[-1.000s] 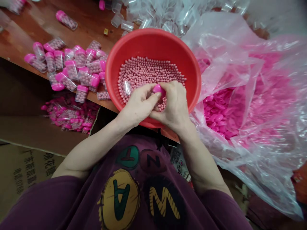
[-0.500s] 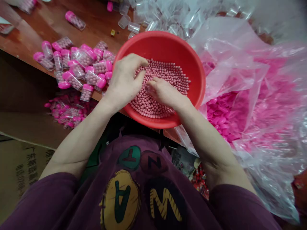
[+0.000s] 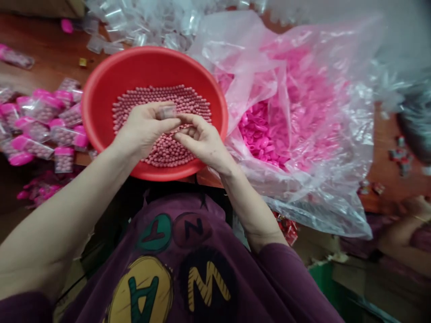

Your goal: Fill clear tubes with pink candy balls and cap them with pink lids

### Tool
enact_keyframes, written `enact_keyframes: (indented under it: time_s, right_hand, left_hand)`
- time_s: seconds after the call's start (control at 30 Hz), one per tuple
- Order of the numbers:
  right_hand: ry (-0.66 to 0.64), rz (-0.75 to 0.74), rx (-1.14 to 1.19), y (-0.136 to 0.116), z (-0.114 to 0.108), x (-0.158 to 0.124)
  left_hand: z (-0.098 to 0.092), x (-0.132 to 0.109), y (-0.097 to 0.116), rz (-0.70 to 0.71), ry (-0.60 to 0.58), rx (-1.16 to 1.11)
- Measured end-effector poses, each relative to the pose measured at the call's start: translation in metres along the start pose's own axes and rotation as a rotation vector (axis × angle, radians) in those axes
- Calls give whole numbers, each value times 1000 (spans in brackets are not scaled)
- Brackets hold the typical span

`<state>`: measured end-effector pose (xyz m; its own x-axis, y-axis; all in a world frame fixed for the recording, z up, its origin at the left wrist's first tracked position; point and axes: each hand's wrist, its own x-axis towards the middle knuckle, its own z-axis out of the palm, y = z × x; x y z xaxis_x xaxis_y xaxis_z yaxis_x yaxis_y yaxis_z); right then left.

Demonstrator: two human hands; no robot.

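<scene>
A red bowl (image 3: 101, 85) sits at the table's front edge, half full of small pink balls (image 3: 161, 98). Above the balls, my left hand (image 3: 141, 128) pinches a small clear tube (image 3: 167, 111) between thumb and fingers. My right hand (image 3: 202, 141) is just to its right, palm up, fingers loosely curled and touching the tube's end. Whether anything lies in that palm is hidden.
Several filled tubes with pink caps (image 3: 37, 121) lie in a heap left of the bowl. A clear plastic bag of pink caps (image 3: 269, 130) spreads to the right. Empty clear tubes (image 3: 141, 22) are piled behind the bowl. Another person's arm (image 3: 397, 237) shows at the far right.
The capped tube held a second ago is gone from my hands. Both hands dipped into the balls, and now my left holds an uncapped clear tube. The camera has swung right.
</scene>
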<state>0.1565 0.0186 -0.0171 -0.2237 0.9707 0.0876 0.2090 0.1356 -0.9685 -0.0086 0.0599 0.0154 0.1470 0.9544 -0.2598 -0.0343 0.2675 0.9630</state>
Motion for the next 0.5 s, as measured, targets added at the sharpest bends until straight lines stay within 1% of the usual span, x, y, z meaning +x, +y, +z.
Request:
enact_keyframes:
  time_s: [0.03,0.07,0.1,0.17,0.23,0.3,0.37,0.4,0.43,0.47,0.5]
  right_hand:
    - [35,-28,-63,-4,-8,-7]
    - [86,-58,-133,-7,-19,-14]
    - [153,-83,-202,-8,-32,-22]
    - [315,-104,-331,-3,-67,-39]
    - [476,-54,-467,8,-106,-53]
    - [583,34,-648,22,-141,-64]
    - [604,102,-814,32,-164,-67]
    - [586,122,-881,34,-169,-66]
    - [559,134,-940,35,-170,-62]
    - [524,147,-992,35,-168,-57]
    - [482,169,-1040,34,-164,-50]
  left_hand:
    - [0,4,0,10,-22,80]
    - [0,9,0,44,-46,218]
    - [-1,15,-1,92,-74,406]
    - [-4,27,-3,178,-164,878]
    - [-4,36,-6,226,-308,1333]
    - [3,38,-9,254,-427,1611]
    - [18,36,-14,252,-480,1750]
    - [28,34,-17,235,-490,1784]
    - [39,32,-21,214,-497,1786]
    - [50,32,-25,192,-496,1736]
    - [61,32,-29,171,-488,1632]
